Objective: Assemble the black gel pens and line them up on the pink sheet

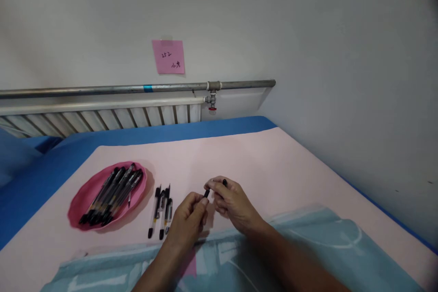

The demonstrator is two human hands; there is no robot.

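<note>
My left hand (190,215) is closed, pinching a pen (206,193) whose black end sticks up between thumb and forefinger; the rest is hidden by the fingers. Just right of it, my right hand (232,198) has its fingers curled, with the fingertips close to that black end. From the right hand juts a small black piece (225,182), which looks like a pen cap. Left of my hands lie several loose pen parts (160,212), clear barrels with black ends and separate caps. Farther left, a pink oval dish (77,198) holds a heap of black pens (114,196).
A pink sheet (239,155) covers the surface, with blue fabric (171,135) along its back edge. Light-blue cloth (315,242) lies nearest me. Behind are a radiator (137,116), a metal pipe (119,89) with a red-handled valve (212,108), and a pink note (169,57) on the wall.
</note>
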